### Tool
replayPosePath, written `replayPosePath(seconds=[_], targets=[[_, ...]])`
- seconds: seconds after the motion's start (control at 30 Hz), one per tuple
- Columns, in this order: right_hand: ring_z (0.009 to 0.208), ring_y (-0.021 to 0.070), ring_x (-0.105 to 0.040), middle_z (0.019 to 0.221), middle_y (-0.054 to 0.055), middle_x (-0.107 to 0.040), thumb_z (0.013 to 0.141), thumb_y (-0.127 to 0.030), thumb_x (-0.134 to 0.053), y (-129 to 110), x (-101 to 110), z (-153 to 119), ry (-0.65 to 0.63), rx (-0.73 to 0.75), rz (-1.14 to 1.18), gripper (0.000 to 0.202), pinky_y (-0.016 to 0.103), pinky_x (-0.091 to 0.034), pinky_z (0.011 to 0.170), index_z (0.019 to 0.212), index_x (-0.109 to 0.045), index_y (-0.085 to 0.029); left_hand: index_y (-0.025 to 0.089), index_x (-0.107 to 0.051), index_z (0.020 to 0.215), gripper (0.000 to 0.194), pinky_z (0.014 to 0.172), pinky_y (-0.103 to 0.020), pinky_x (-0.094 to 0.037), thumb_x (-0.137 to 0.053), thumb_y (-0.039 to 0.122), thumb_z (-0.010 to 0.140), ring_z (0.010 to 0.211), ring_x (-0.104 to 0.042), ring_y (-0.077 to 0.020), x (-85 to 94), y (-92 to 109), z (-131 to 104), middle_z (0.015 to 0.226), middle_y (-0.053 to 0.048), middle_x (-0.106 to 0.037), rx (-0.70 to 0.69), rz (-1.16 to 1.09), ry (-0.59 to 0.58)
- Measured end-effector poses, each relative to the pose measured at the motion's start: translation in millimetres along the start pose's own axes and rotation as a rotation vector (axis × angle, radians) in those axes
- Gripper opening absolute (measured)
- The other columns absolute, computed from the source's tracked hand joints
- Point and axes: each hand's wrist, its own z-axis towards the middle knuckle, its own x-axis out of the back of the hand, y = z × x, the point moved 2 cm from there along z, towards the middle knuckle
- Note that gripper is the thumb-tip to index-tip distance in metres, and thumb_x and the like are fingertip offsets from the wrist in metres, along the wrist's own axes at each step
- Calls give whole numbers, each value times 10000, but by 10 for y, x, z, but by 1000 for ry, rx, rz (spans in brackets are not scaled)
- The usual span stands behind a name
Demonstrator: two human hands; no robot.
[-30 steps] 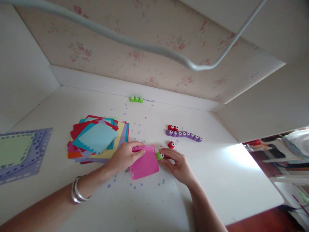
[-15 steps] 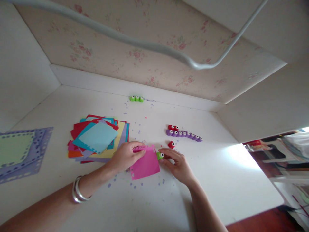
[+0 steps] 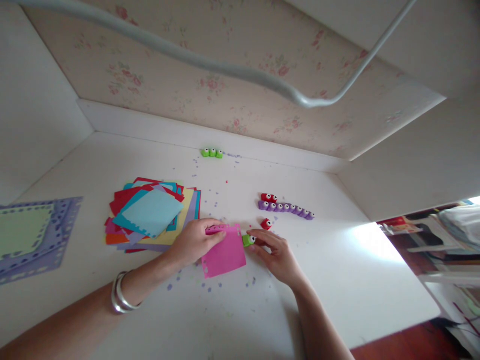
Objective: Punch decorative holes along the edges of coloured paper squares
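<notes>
My left hand (image 3: 198, 241) pinches a pink sheet of paper (image 3: 226, 257) by its upper left part. Punched holes run along the sheet's top and left edges. To the right, my right hand (image 3: 273, 252) is closed on a small green paper punch (image 3: 248, 240) with a white, eye-like button. The punch sits close beside the sheet's upper right edge; whether they touch is hard to tell. Just beyond my right hand lies a single red paper punch (image 3: 266, 224).
A row of purple punches (image 3: 287, 208) lies at right, with two red punches (image 3: 269, 198) behind. Three green punches (image 3: 212, 153) stand near the wall. Coloured paper (image 3: 150, 210) is piled at left; bordered purple sheets (image 3: 67, 235) lie farther left. Purple paper bits (image 3: 170, 287) litter the white desk (image 3: 123, 325).
The green punch has shifted slightly right, off the pink sheet's edge. The sheet has moved a little left and up with my left hand.
</notes>
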Motion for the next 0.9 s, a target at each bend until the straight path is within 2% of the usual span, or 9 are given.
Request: replayPosePath(seconds=[0.6, 0.9], targets=[[904, 206, -697, 1128, 86, -708, 867, -292, -657, 8, 1, 3, -4, -18, -13, 255, 311, -596, 678, 1117, -697, -264, 135, -700, 1055, 311, 732, -243, -470, -604, 356, 859, 872, -656, -186, -5, 34, -18, 1018, -62, -723, 36, -60, -29], [920, 208, -694, 1132, 88, -706, 869, -284, -658, 6, 3, 5, -8, -29, -9, 250, 317, -595, 708, 1115, -697, -261, 140, -703, 1040, 314, 758, -251, -479, -607, 370, 850, 905, -664, -199, -13, 26, -21, 1032, -64, -726, 42, -65, -26]])
